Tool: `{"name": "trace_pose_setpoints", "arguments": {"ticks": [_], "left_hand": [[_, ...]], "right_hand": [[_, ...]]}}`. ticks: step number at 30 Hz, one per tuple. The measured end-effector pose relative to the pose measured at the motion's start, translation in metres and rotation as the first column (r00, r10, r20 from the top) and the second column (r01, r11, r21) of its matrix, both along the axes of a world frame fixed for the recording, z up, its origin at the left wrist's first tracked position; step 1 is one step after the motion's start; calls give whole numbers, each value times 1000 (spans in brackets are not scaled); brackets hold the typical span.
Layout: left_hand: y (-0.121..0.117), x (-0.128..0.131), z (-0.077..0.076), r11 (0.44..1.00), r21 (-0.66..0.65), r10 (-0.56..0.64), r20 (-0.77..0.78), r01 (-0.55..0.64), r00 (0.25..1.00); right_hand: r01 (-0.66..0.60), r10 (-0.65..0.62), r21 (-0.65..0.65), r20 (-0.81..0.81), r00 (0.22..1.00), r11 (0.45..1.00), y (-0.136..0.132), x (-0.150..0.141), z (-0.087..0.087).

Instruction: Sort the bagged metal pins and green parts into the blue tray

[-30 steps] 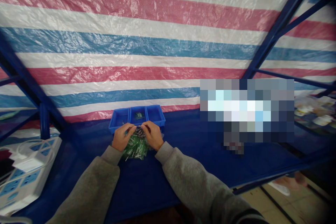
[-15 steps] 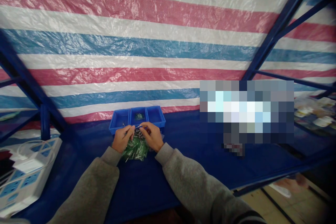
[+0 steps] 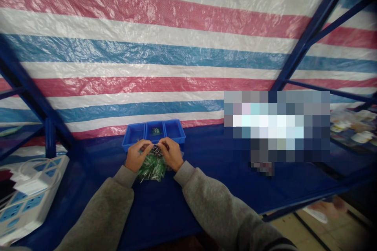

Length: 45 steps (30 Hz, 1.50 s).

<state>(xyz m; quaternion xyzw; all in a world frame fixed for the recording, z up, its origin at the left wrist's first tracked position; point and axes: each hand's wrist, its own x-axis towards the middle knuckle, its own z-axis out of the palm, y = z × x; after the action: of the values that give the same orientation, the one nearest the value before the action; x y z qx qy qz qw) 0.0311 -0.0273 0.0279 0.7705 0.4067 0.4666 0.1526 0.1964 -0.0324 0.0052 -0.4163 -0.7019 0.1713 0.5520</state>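
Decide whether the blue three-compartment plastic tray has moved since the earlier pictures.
No, in no visible direction: the tray keeps its place against the upright blue metal post at left; only the whole view shifts slightly.

Glare speckles the striped sheet (image 3: 153, 51) above the dimmer table (image 3: 218, 164), and the outer edges blur.

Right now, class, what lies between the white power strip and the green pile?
In the head view: blue tabletop beside the power strip, then the left sleeve, nearer the green pile.
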Motion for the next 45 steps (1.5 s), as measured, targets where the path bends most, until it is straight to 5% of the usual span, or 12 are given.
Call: {"name": "trace_pose_setpoints", "arguments": {"ticks": [19,27,40,45], "left_hand": [[-3,-2,3,989,59,137,-51,-134,989],[2,-1,-3,992,85,93,38,-96,995],[2,-4,-5,963,197,210,-124,-183,970],[3,-4,-6,983,121,147,-48,-141,988]], "right_hand": [[-59,58,51,22,998,997,-2,0,1],[-21,18,62,50,999,998,-1,1,1],[-102,100,32,57,993,994,-4,-2,0],[-30,26,59,60,998,998,-1,-1,-1]]}}
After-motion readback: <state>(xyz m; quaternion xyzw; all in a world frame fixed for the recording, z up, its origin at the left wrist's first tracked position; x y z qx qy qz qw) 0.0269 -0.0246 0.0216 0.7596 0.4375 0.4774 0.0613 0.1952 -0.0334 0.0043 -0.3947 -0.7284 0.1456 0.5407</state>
